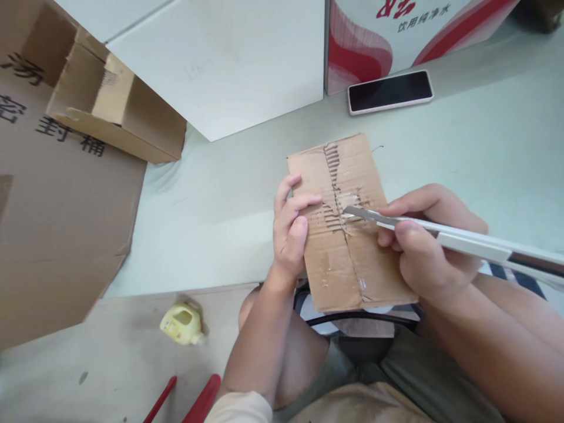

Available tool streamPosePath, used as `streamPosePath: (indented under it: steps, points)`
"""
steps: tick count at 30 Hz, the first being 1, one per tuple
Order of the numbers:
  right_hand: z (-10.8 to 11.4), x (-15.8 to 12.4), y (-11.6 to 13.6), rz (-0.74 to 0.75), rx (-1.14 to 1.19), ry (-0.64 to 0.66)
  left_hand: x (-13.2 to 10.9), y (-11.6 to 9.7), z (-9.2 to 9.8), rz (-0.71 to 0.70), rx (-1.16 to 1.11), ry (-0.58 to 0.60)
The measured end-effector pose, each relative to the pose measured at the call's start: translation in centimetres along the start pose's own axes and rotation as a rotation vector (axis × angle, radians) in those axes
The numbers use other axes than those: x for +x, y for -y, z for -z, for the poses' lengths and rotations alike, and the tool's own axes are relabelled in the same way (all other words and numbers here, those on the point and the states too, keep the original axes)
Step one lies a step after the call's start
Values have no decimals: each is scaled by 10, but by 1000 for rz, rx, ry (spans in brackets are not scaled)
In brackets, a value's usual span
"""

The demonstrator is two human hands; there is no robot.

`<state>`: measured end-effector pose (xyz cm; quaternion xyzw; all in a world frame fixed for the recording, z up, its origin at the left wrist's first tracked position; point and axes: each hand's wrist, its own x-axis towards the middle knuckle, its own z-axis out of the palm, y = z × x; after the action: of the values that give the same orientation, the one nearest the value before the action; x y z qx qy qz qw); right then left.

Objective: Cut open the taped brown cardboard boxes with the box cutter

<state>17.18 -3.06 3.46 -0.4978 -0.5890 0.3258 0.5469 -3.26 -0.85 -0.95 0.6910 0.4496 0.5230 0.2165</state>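
A small brown cardboard box (330, 264) lies partly over the table's near edge, tilted a little. Torn paper along its middle seam bares the corrugated layer, and bits of clear tape cling there. My left hand (291, 226) grips the box's left side, fingertips on its top face. In my right hand (427, 235) is a white-bodied utility knife (476, 244), held near its front end. Its blade is out and the tip is at the torn seam, by the tape; whether it cuts in, I cannot tell.
A phone (390, 92) lies beyond the box, before a red and white carton (365, 44). A white panel (247, 64) stands behind. At left is a large printed carton (66, 217) with a smaller open carton (145, 117). A yellow jug (181, 324) is on the floor.
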Motion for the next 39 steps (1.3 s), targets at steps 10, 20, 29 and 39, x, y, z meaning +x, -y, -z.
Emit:
streamPosePath:
  steps: [10, 20, 29, 39]
  points:
    - [-1, 2, -1, 33, 81, 26, -1, 0, 0, 8, 0, -1]
    - [-2, 1, -1, 4, 98, -2, -1, -2, 0, 13, -9, 3]
    - [-2, 2, -2, 24, 145, -21, 0, -2, 1, -11, -54, 17]
    - [-1, 2, -1, 36, 144, -2, -1, -2, 0, -20, -22, 12]
